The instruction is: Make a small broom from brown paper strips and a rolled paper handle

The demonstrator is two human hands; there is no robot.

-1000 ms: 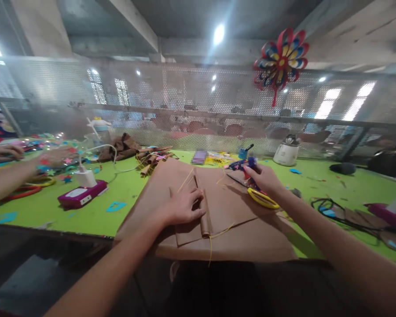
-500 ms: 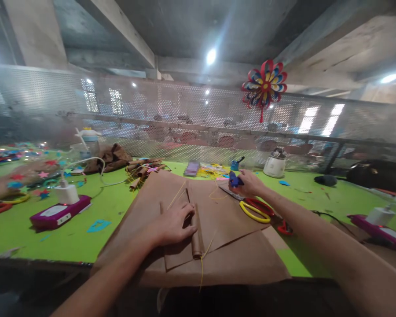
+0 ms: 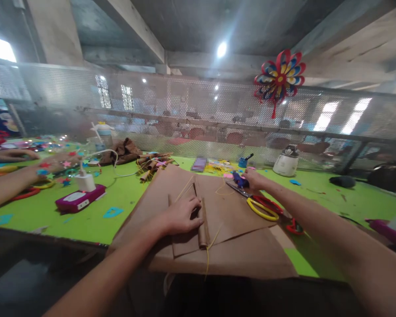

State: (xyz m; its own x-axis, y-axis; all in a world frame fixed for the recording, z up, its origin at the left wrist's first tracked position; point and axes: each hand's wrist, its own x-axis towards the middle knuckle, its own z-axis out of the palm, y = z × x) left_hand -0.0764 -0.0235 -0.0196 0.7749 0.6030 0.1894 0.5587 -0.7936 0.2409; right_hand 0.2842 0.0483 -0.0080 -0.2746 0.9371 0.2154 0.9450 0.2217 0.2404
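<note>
My left hand (image 3: 186,214), fingers curled, presses on a rolled brown paper tube (image 3: 203,235) with yellow string trailing from its near end. The tube lies on a piece of brown paper (image 3: 185,244) over a larger brown sheet (image 3: 237,264). My right hand (image 3: 254,178) is closed at a small dark blue object (image 3: 240,179); its kind is unclear. Just below this hand lie scissors (image 3: 262,209) with red and yellow handles, blades toward the far left. Part of the blue object is hidden by my fingers.
Several finished-looking string-tied paper rolls (image 3: 153,165) lie behind the sheet. A blue pot (image 3: 243,162) and a white bottle (image 3: 286,162) stand at the back. Left are a purple power block (image 3: 81,199) with a white plug and another person's arms (image 3: 20,182).
The view has swung left, so the table appears shifted right. My left hand stays on the roll. My right hand has lowered slightly with the blue object toward the scissors.
</note>
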